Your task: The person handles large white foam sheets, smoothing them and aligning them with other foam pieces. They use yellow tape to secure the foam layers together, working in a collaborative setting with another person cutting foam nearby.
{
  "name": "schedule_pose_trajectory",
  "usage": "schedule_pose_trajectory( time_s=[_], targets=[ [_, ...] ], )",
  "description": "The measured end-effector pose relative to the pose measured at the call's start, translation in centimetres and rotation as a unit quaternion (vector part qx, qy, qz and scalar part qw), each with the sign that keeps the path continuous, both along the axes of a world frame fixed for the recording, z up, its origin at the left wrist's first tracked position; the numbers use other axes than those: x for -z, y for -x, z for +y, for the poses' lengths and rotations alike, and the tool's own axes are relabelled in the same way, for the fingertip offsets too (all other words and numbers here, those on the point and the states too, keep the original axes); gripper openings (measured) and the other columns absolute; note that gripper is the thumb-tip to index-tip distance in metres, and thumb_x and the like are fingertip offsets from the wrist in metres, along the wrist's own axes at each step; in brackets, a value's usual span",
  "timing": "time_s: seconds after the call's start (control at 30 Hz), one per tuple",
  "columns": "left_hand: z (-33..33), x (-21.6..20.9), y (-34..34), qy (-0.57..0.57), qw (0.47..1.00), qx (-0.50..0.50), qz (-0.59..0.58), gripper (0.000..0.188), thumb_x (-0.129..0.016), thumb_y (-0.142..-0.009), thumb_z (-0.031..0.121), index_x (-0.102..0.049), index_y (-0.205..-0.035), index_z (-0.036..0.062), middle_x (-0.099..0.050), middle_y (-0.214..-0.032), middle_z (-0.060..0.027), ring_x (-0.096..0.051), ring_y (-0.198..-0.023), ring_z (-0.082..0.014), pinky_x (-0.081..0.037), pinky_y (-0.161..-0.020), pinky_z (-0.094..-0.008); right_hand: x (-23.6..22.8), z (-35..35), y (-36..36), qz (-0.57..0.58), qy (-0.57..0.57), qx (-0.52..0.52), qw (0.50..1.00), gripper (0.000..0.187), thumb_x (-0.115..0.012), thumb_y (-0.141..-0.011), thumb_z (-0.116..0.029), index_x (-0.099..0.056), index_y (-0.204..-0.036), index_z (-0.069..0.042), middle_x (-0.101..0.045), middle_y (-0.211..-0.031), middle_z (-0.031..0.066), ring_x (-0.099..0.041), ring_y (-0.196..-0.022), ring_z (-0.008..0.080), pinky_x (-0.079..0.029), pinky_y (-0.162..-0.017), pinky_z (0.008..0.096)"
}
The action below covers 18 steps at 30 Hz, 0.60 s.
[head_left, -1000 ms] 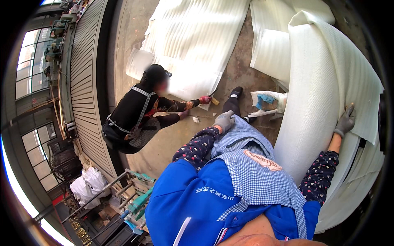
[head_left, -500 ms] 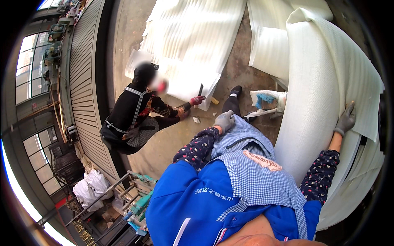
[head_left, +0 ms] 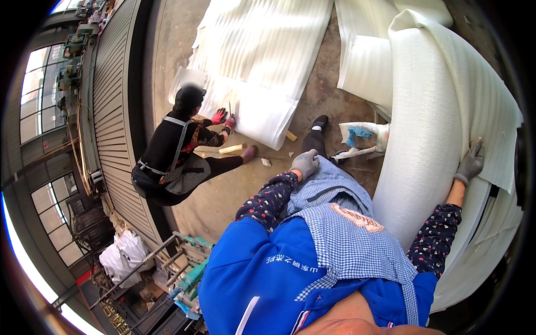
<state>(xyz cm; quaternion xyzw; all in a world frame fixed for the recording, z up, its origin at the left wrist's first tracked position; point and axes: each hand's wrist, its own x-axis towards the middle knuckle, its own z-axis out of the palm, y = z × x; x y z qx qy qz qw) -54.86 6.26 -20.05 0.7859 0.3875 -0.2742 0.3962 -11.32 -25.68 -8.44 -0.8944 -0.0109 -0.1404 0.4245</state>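
My right hand, in a grey glove, rests on a large white foam roll on the right. Its fingers are stretched along the material, pressing against the curved surface rather than wrapped round it. On the lap of my blue checked apron lies my left hand, also grey-gloved, with its fingers loosely bent over the knee and no object visible in it. Ahead, a ribbed white foam sheet is spread over the floor.
At the left a crouching co-worker in red gloves holds a thin dark blade-like tool at the sheet's near edge. Wood blocks lie on the floor nearby. A wrapped frame part with blue material stands beside the roll. Metal racking is lower left.
The co-worker has shifted back leftward, bringing the tool and both hands to the left along the sheet's edge. A wood block shows near their foot. My own hands have stayed in place.
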Motion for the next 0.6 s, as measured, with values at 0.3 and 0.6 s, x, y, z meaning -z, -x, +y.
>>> schedule_pose_trajectory(
  time_s=[0.3,0.6],
  targets=[
    [-0.9,-0.4,2.7,-0.013,0.998,-0.059,-0.021,0.036,-0.053,-0.088,0.027,-0.059,-0.118,0.0086,-0.065,-0.109,-0.0222,-0.061,-0.104,-0.0373,-0.046,-0.092,-0.0431,-0.3,0.2,-0.3,-0.002,0.01,0.007,1.0,0.039,-0.058,-0.096,-0.038,-0.07,-0.091,-0.002,-0.069,-0.079,0.004,-0.059,-0.069,0.0099,-0.046,-0.066,0.0264],
    [-2.2,-6.2,9.3,-0.05,0.929,-0.336,-0.144,0.029,-0.057,-0.091,0.024,-0.063,-0.116,0.0102,-0.068,-0.098,-0.0194,-0.066,-0.094,-0.0334,-0.051,-0.084,-0.0395,-0.3,0.3,0.2,0.028,-0.043,-0.006,0.999,0.032,-0.059,-0.097,-0.029,-0.069,-0.104,0.0,-0.071,-0.089,0.0067,-0.065,-0.079,0.0096,-0.051,-0.074,0.0234]
  ],
)
